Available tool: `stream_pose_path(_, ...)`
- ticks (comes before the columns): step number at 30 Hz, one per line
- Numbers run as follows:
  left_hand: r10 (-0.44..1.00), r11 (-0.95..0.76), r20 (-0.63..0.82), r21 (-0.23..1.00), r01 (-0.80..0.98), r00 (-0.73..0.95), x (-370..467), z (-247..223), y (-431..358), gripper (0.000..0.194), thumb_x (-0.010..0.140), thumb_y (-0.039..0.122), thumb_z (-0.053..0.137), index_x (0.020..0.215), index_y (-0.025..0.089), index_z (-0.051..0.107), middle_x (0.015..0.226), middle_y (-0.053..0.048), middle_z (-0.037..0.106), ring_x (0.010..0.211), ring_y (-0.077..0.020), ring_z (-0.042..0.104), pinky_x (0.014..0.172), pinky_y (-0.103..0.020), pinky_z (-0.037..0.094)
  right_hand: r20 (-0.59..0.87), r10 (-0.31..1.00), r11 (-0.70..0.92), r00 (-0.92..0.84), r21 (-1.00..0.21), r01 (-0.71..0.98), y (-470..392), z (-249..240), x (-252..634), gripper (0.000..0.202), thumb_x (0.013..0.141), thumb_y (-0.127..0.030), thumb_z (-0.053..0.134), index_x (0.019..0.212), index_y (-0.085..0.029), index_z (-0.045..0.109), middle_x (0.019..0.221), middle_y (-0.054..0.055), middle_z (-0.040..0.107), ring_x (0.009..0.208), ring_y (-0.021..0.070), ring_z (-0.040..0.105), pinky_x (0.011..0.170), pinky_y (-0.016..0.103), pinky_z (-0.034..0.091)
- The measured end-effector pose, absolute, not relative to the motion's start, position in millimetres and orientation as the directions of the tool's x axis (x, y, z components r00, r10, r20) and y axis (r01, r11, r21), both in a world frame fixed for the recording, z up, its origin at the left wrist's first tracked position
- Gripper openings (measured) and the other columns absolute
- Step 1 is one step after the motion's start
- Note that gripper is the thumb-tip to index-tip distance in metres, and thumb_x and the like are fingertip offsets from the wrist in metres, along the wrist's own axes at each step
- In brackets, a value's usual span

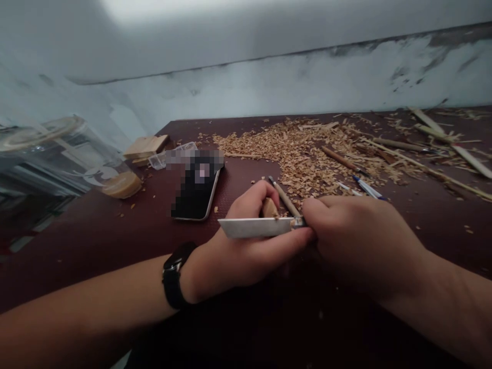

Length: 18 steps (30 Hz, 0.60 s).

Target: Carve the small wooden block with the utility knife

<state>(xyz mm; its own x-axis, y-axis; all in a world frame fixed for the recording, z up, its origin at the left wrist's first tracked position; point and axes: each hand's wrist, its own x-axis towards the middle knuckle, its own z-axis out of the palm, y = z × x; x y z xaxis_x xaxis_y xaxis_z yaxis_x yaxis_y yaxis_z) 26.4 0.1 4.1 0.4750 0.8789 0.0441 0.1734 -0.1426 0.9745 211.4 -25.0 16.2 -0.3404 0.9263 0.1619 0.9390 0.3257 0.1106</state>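
Observation:
My left hand (246,246), with a black watch on its wrist, is closed around a small piece of wood (269,207); only part of the piece shows between the fingers. Its thumb stretches right and reaches the base of the knife blade. In my right hand (353,230) is a knife (257,227), its handle hidden in the fist. The flat blade points left across my left palm, just below the wood piece. A thin tool with a wooden shaft (285,197) lies behind the hands.
A phone (196,197) lies left of the hands, near a clear plastic box (157,161), a wood block (144,147) and a plastic cup (77,159). Wood shavings (300,148) cover the table's back, with a brown-handled tool (342,160) and pens (367,187) at right.

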Motion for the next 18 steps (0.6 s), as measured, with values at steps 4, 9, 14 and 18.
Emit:
stream_pose_path(4,0.900,-0.095,0.044,0.991,0.098,0.434,30,-4,0,0.047,0.072,0.020,0.092,0.086,0.021,0.047,0.067,0.009,0.052,0.059,-0.0071,0.047,0.055,-0.020,0.038,0.147,0.942,0.295,-0.302,0.065,0.953,-30,14,210,0.018,0.079,-0.010,0.057,0.066,-0.022,0.053,0.059,0.005,0.065,0.052,0.0205,0.064,0.049,0.031,0.027)
stream_pose_path(9,0.843,-0.168,0.064,0.975,0.148,0.534,27,0,5,0.043,0.075,0.020,0.088,0.090,0.021,0.048,0.071,0.008,0.055,0.057,-0.0069,0.047,0.051,-0.019,0.037,0.108,0.928,0.361,-0.358,-0.011,0.933,-33,16,211,0.010,0.083,-0.022,0.065,0.074,-0.022,0.061,0.069,0.005,0.070,0.059,0.0219,0.067,0.052,0.034,0.031)
stream_pose_path(14,0.691,-0.217,-0.008,0.951,0.219,0.722,22,9,8,0.035,0.085,0.025,0.077,0.098,0.022,0.045,0.065,0.007,0.060,0.051,-0.0096,0.053,0.047,-0.020,0.038,0.110,0.863,0.478,-0.493,0.135,0.868,-26,26,213,0.011,0.086,-0.018,0.059,0.085,-0.021,0.069,0.068,0.004,0.071,0.058,0.0238,0.067,0.051,0.035,0.023)
stream_pose_path(18,0.718,-0.200,0.012,0.961,0.191,0.696,22,8,4,0.036,0.087,0.026,0.076,0.098,0.023,0.042,0.061,0.007,0.062,0.051,-0.0106,0.058,0.047,-0.019,0.042,0.080,0.841,0.510,-0.536,0.214,0.833,-17,31,212,0.019,0.085,-0.012,0.054,0.082,-0.020,0.070,0.066,0.004,0.070,0.059,0.0218,0.066,0.051,0.033,0.020)
